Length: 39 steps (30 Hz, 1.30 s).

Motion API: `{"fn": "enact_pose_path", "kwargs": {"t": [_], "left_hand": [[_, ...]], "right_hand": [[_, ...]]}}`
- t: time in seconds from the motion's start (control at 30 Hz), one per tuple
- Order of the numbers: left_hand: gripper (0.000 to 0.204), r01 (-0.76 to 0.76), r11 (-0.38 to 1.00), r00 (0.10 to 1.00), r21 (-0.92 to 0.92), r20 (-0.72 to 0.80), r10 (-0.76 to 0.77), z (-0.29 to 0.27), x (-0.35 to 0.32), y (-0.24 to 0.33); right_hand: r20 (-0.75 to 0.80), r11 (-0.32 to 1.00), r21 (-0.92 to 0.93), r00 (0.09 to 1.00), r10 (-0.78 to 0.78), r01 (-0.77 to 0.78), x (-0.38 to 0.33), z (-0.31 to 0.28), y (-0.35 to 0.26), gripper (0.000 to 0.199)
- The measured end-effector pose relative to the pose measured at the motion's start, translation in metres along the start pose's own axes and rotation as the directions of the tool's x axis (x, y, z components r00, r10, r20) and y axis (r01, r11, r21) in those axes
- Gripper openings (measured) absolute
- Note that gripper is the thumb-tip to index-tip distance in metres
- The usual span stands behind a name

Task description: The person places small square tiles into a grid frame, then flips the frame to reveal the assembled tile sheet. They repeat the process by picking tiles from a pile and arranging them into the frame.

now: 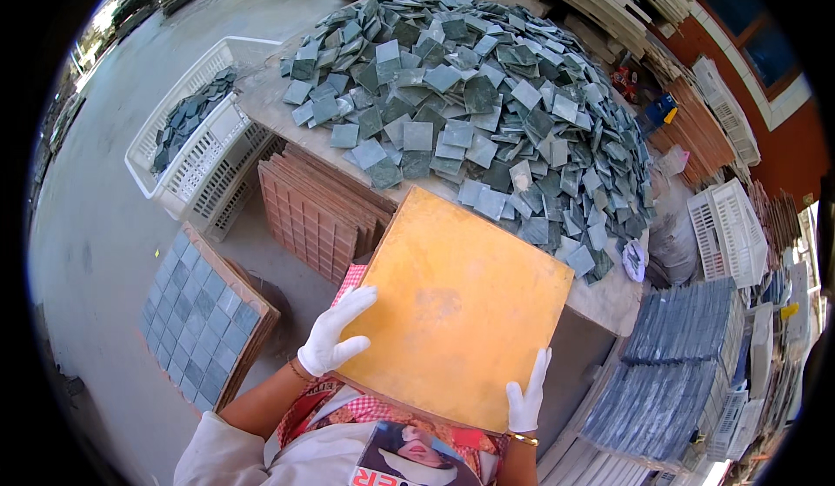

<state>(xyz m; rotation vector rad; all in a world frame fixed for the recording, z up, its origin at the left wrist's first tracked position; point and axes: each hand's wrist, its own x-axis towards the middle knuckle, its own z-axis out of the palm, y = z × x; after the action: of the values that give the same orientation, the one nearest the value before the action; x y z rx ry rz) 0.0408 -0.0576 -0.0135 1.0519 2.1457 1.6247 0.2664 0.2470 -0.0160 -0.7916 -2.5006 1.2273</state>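
Note:
A square, flat yellow-orange board (pixel 461 308) is tilted in front of my body, its far edge by the table. My left hand (pixel 335 334), in a white glove, grips its left edge with the thumb over the face. On the board's right edge is my right hand (pixel 528 399), also white-gloved, its thumb on the near side. The fingers behind the board are hidden. Just beyond the board, a large heap of square grey-green stone tiles (pixel 461 94) covers much of the table (pixel 278 107).
Brown grid-backed trays (pixel 304 216) lean below the table. To the left, a stack topped with grey tiles in rows (pixel 196 312) stands near white plastic crates (pixel 187 181). Wrapped tile bundles (pixel 665 364) and another white crate (pixel 731 229) are at the right.

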Motion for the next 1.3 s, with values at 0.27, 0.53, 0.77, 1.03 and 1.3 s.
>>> {"fn": "enact_pose_path", "kwargs": {"t": [0.27, 0.53, 0.77, 1.03, 1.3], "left_hand": [[0.067, -0.118, 0.381, 0.967, -0.917, -0.193, -0.166, -0.016, 0.019, 0.040], [0.067, -0.506, 0.751, 0.843, -0.424, -0.428, 0.327, -0.029, 0.197, 0.083], [0.044, 0.000, 0.989, 0.948, -0.147, -0.314, -0.047, 0.015, 0.245, -0.054], [0.046, 0.148, 0.805, 0.896, -0.575, -0.267, -0.356, 0.021, 0.296, -0.017], [0.053, -0.050, 0.901, 0.872, -0.432, -0.458, -0.172, 0.032, 0.352, -0.040]], "right_hand": [[-0.008, 0.540, 0.841, 0.999, -0.051, 0.034, 0.014, -0.041, -0.047, 0.097], [-0.582, 0.635, 0.457, 0.749, -0.316, 0.623, 0.159, -0.061, -0.090, 0.079], [-0.431, 0.886, 0.383, 0.899, -0.079, 0.261, 0.240, 0.001, 0.031, 0.064], [-0.372, 0.692, 0.683, 0.926, 0.057, 0.232, 0.269, -0.023, -0.039, 0.057], [-0.562, 0.917, 0.268, 0.821, -0.100, 0.295, 0.324, -0.034, -0.030, 0.059]]}}
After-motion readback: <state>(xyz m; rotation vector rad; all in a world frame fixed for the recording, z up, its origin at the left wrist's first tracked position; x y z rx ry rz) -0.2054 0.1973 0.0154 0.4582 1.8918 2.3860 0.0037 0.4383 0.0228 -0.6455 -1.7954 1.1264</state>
